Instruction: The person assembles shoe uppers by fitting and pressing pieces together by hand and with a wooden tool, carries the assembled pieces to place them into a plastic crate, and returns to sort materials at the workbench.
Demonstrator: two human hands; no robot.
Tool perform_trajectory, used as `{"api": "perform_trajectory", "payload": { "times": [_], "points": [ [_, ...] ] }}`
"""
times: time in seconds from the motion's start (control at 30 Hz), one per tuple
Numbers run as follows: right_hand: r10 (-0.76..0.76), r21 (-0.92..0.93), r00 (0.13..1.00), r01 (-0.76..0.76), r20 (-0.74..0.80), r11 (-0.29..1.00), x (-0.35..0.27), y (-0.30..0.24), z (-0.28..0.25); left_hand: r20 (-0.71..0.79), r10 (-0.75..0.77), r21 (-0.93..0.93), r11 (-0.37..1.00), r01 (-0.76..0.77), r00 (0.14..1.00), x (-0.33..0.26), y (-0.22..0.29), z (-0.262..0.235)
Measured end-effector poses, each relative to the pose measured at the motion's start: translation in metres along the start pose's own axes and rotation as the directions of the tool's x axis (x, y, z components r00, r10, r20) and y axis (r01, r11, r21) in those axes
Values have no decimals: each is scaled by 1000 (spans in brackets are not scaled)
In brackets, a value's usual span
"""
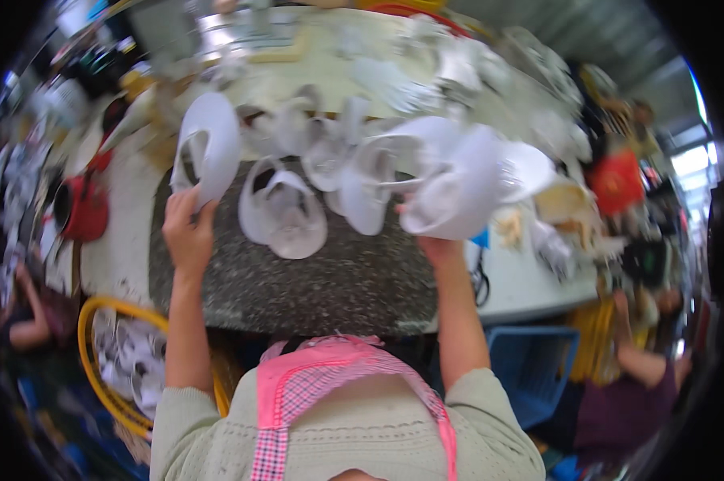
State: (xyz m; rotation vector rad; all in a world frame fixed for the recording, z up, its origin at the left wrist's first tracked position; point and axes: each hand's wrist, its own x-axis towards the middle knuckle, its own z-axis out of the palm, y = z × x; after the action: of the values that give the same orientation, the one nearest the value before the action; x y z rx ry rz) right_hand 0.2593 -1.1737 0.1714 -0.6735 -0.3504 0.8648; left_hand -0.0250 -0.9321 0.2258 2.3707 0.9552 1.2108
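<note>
My left hand [189,236] is closed on the lower end of a white shoe upper [220,148], which stands upright above the left part of a dark speckled slab [314,293]. Over the slab's right side, my right hand [439,250] grips another white shoe upper [462,188] from below; its fingers are partly hidden behind the piece. Between my hands, a white shoe upper [294,224] rests on the slab. Several more white uppers [323,160] crowd along the slab's far edge, some overlapping the one in my right hand. Motion blurs the finer details.
A yellow-rimmed basket [89,353] of white pieces stands low at the left, below a red container [85,210]. At the right are black-handled scissors [479,282] and a blue crate [530,361]. White pieces [458,64] heap at the table's far side. Other people sit at both sides.
</note>
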Motion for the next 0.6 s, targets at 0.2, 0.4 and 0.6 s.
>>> {"api": "perform_trajectory", "payload": {
  "times": [0.2,0.4,0.6],
  "points": [
    [147,188,983,-125,-111,974,31,3,33,-99,-45,-21,999,43,994,1,1,-18],
    [515,-227,822,-564,-241,794,44,113,5,428,158,9,984,-179,890,6,-45,91],
    [585,-752,748,-572,-313,328,75,139,49,93,92,-28,996,-89,991,38,5,94]
  ]
}}
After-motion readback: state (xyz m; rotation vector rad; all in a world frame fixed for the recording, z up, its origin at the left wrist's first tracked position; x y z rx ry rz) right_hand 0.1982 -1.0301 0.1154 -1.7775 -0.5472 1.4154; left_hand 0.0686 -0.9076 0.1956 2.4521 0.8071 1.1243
